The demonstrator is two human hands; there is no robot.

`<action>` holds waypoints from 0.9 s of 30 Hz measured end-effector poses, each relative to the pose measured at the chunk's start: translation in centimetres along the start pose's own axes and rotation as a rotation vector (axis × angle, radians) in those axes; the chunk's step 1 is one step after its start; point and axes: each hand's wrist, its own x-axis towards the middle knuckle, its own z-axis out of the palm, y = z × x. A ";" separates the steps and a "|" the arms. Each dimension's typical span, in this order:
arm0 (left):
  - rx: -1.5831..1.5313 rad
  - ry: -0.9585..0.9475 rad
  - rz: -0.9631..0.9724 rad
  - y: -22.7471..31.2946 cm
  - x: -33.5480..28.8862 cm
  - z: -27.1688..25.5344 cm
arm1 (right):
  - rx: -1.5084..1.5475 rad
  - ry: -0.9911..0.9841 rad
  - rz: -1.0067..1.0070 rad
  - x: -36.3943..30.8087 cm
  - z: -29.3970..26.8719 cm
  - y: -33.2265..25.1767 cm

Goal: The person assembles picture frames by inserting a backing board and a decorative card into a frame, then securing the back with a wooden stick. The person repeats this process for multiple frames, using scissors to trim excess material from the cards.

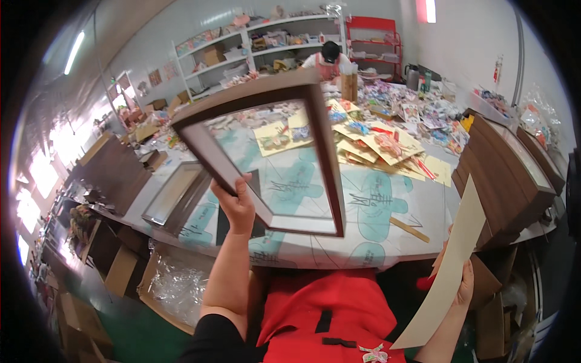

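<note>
My left hand (pixel 236 210) grips a deep brown picture frame (pixel 327 163) by its lower left side, fingers closed on the edge. The frame is raised and tilted above the table, and the tabletop shows through its opening. At the right, my right hand (pixel 465 284) is closed on a cream card sheet (pixel 451 281), held on edge near the table's front. A bit of red shows behind the sheet; most of that side is hidden. Beyond the raised frame lies a pile of cream cards (pixel 387 148) with colourful paper decorations.
Stacked brown frames (pixel 505 181) stand at the right table edge. Another frame (pixel 175 192) lies at the left. A flat wooden strip (pixel 410 230) rests on the printed table cover (pixel 357 239). Below left is a carton (pixel 175 290) of clear plastic. A person (pixel 328 60) works across the table.
</note>
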 end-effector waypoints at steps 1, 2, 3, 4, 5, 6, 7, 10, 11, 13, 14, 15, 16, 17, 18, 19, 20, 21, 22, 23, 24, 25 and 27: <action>-0.074 0.123 0.022 0.0 0.3 0.2 | 0.000 -0.015 0.011 -0.2 0.3 -0.1; -0.159 0.159 0.045 -0.2 0.8 0.0 | 0.001 -0.030 0.021 -0.3 0.5 -0.1; -0.114 0.242 0.027 -0.1 1.4 -0.5 | -0.009 -0.046 0.023 -0.1 0.6 0.2; -0.083 0.319 -0.008 0.8 1.6 -0.1 | -0.032 -0.049 0.019 -0.4 0.4 0.1; -0.052 0.395 -0.043 1.3 1.7 0.2 | -0.065 -0.053 0.005 -0.5 0.1 -0.1; 0.003 0.434 -0.076 0.3 2.1 0.2 | -0.099 -0.057 -0.009 -0.6 -0.2 -0.2; -0.080 0.438 -0.108 -0.2 2.2 -0.1 | -0.114 -0.082 0.007 -0.6 -0.6 -0.3; -0.286 0.388 -0.145 -1.3 1.9 -1.0 | -0.136 -0.134 0.037 -0.4 -1.4 -0.5; -0.238 0.335 -0.159 -1.6 1.7 -1.5 | -0.127 -0.135 0.038 -0.3 -1.6 -0.4; -0.148 0.225 -0.194 -2.3 1.0 -2.5 | -0.116 -0.111 0.044 -0.2 -2.7 -0.2; -0.251 0.234 -0.293 -1.3 0.7 -2.0 | -0.115 -0.083 0.044 -0.1 -3.8 -0.4; -0.156 0.231 -0.353 0.0 0.6 -1.4 | -0.120 -0.012 0.028 -0.2 -4.9 -0.5; -0.181 0.128 -0.497 2.1 0.2 -0.6 | -0.130 0.067 0.005 -0.4 -6.2 -0.8; -0.196 0.040 -0.627 3.5 -0.1 -0.7 | -0.140 0.169 -0.029 -0.3 -7.1 -0.9; -0.240 0.016 -0.572 2.2 -1.1 -0.5 | -0.150 0.272 -0.064 -0.2 -7.8 -1.2; -0.210 -0.094 -0.650 1.7 -1.7 -0.7 | -0.171 0.256 -0.088 0.0 -7.9 -1.6; -0.182 -0.207 -0.728 1.4 -2.3 -1.0 | -0.193 0.241 -0.112 0.2 -7.9 -2.0; -0.147 -0.313 -0.800 0.9 -2.8 -1.4 | -0.210 0.218 -0.131 0.6 -7.8 -2.1; -0.114 -0.340 -0.788 -0.1 -3.7 -1.1 | -0.219 0.219 -0.144 0.9 -7.8 -2.2; -0.110 -0.377 -0.834 -0.8 -4.5 -0.6 | -0.231 0.221 -0.162 1.2 -7.6 -2.5; -0.050 -0.417 -0.896 -1.3 -5.4 0.1 | -0.244 0.222 -0.179 1.4 -7.4 -2.7; 0.007 -0.460 -0.956 -1.8 -6.1 0.9 | -0.242 0.226 -0.191 1.6 -7.1 -2.9; 0.094 -0.564 -1.024 -3.3 -7.2 1.7 | -0.235 0.234 -0.209 1.9 -6.4 -3.1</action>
